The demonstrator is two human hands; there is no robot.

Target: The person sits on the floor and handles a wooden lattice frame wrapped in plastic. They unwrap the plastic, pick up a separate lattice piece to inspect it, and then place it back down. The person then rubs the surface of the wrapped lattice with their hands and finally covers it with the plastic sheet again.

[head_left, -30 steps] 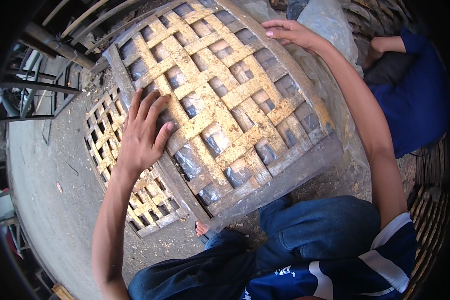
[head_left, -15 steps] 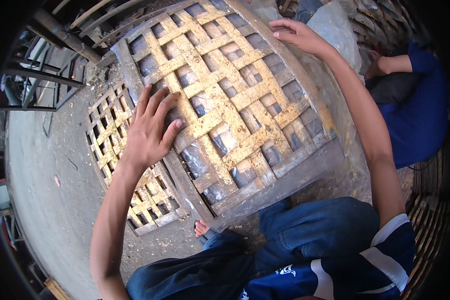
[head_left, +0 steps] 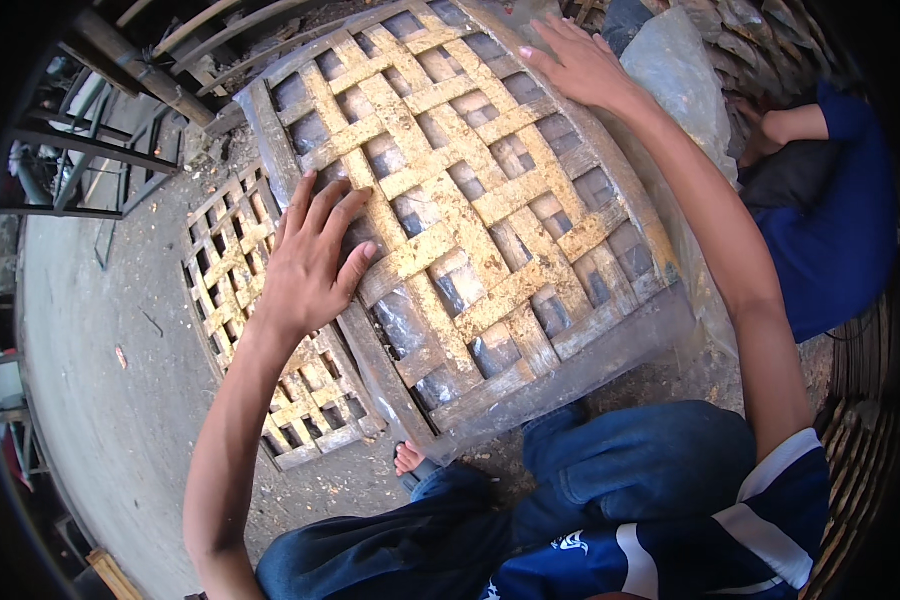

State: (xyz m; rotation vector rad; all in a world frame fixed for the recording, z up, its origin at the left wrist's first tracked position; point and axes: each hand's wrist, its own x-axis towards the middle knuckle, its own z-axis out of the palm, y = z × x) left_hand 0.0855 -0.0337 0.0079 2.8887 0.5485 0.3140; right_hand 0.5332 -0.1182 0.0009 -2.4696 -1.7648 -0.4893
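A woven lattice panel (head_left: pixel 425 255) of wide yellowish strips in a weathered wooden frame lies tilted in front of me. Clear plastic sheeting (head_left: pixel 550 392) shows through its gaps and hangs out past its near edge. My left hand (head_left: pixel 315 250) rests on the panel's left side, fingers slightly spread and thumb out over the strips. At the far right edge my right hand (head_left: pixel 592 72) lies with its fingers stretched out, palm down against the frame. Neither hand is closed around anything. What lies beneath the panel is mostly hidden.
Another lattice panel (head_left: pixel 292 412) is on the ground to the left, partly under the first. A person in blue (head_left: pixel 835 245) sits at the right, by crumpled plastic (head_left: pixel 675 75). Dark metal frames (head_left: pixel 100 145) stand far left. My foot (head_left: pixel 408 460) is near the panel's close corner.
My right hand has shifted slightly up and its fingers are now spread on the panel's edge. The left hand stays in place on the frame; the view has moved a little.
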